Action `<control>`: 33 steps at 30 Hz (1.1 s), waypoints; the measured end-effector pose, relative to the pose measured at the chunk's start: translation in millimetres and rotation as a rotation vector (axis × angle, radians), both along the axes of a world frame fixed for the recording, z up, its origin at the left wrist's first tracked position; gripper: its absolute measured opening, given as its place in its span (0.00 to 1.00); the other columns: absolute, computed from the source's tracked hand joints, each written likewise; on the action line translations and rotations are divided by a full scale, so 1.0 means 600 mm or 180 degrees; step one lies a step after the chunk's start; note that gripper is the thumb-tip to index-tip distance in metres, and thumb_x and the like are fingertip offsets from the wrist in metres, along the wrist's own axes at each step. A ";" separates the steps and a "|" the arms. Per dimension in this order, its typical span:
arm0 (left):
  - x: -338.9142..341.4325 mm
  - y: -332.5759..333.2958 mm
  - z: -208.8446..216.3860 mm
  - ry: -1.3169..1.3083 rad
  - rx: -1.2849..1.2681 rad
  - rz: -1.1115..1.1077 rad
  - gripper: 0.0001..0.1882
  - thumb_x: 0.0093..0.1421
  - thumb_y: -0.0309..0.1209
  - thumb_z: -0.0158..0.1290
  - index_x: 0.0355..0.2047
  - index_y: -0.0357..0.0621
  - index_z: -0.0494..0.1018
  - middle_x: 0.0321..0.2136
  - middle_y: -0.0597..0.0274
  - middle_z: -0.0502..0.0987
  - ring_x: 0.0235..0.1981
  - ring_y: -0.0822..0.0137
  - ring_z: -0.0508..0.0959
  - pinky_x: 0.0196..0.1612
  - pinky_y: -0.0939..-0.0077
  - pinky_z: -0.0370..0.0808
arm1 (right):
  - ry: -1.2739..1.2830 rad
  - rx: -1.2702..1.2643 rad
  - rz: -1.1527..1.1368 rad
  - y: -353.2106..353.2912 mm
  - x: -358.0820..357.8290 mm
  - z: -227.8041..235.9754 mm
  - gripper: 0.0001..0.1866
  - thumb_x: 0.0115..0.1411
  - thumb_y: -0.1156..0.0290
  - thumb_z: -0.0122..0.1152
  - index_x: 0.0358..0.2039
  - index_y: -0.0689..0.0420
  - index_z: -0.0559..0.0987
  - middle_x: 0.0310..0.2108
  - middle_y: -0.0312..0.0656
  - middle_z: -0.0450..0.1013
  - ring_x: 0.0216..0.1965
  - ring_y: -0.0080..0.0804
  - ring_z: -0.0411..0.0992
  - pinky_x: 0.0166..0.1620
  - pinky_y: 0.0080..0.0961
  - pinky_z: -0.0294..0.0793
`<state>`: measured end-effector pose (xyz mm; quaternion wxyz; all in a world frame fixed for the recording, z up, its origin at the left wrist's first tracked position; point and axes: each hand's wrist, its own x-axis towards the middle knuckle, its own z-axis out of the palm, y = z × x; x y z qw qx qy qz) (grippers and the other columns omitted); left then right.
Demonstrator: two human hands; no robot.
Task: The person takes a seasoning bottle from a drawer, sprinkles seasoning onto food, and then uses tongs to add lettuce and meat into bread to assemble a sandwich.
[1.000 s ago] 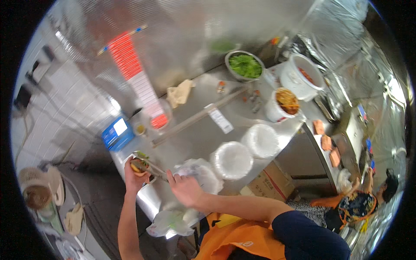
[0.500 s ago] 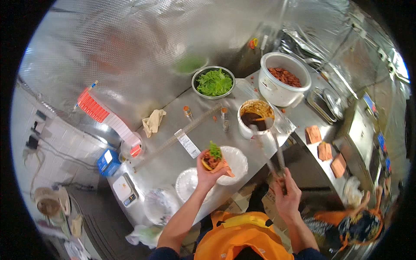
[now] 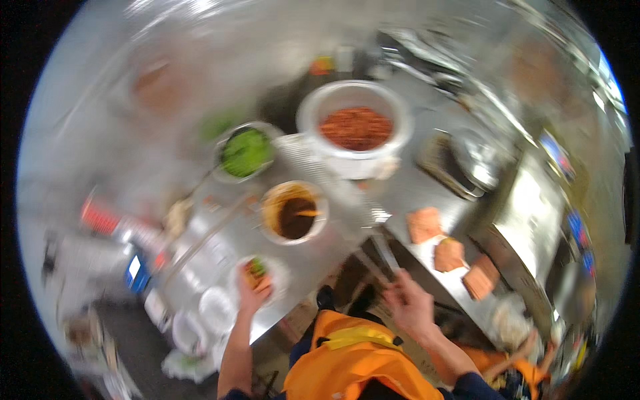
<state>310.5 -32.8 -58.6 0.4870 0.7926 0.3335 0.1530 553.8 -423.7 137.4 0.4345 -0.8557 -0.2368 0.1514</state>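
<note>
My left hand [image 3: 251,297] is closed around a filled flatbread [image 3: 256,271] with green leaf showing at its top. The bread is held over a white bowl [image 3: 277,280] at the table's near edge. Metal tongs [image 3: 381,253] are gripped in my right hand [image 3: 408,303], their far ends pointing away from me past the table's right edge; motion smears them, so I cannot tell whether they pinch anything. Left of the tongs stands a white tub [image 3: 268,227] of dark brown sauce with a utensil in it. Behind it are a large white pot [image 3: 309,120] of reddish-brown chopped pieces and a metal bowl of green leaves [image 3: 247,153].
Three tan slabs [image 3: 425,225] lie on the right counter beside a metal appliance [image 3: 533,207]. A metal tray [image 3: 440,163] sits behind them. White bowls [image 3: 218,310], a blue box [image 3: 137,272] and a cloth [image 3: 179,217] are at the left. Another person's arm [image 3: 513,360] shows lower right.
My view has turned to the right, so the table's things appear farther left. The tongs have swung from beside the sauce tub to the right of it. Both hands keep their holds.
</note>
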 end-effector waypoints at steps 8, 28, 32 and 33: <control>0.257 -0.240 0.132 0.0280 0.0497 -0.1082 0.46 0.56 0.34 0.67 0.70 0.33 0.56 0.67 0.42 0.61 0.68 0.48 0.63 0.68 0.55 0.64 | -0.0353 0.0032 -0.1176 -0.110 0.043 -0.010 0.29 0.64 0.74 0.67 0.64 0.66 0.71 0.37 0.48 0.80 0.28 0.36 0.80 0.30 0.30 0.79; 0.894 -0.537 -0.008 0.2246 0.1324 -0.1580 0.78 0.40 0.59 0.72 0.76 0.36 0.31 0.71 0.27 0.48 0.73 0.33 0.49 0.74 0.42 0.43 | -0.0585 0.0241 -0.2321 -0.248 0.171 -0.028 0.32 0.63 0.72 0.68 0.66 0.63 0.69 0.37 0.47 0.80 0.27 0.37 0.79 0.31 0.29 0.78; 0.899 -0.567 -0.041 0.2074 0.1670 -0.1542 0.78 0.41 0.58 0.73 0.75 0.34 0.31 0.70 0.28 0.50 0.73 0.34 0.50 0.73 0.39 0.45 | -0.0728 0.0290 -0.2195 -0.259 0.235 -0.027 0.32 0.63 0.74 0.67 0.66 0.64 0.69 0.38 0.45 0.81 0.24 0.29 0.76 0.29 0.25 0.77; 0.895 -0.576 -0.023 0.2044 0.1796 -0.1713 0.78 0.41 0.58 0.73 0.75 0.34 0.32 0.69 0.29 0.51 0.73 0.35 0.51 0.73 0.39 0.46 | -0.0734 0.0325 -0.2230 -0.265 0.245 -0.034 0.32 0.63 0.74 0.67 0.66 0.64 0.69 0.38 0.45 0.81 0.24 0.29 0.76 0.29 0.25 0.77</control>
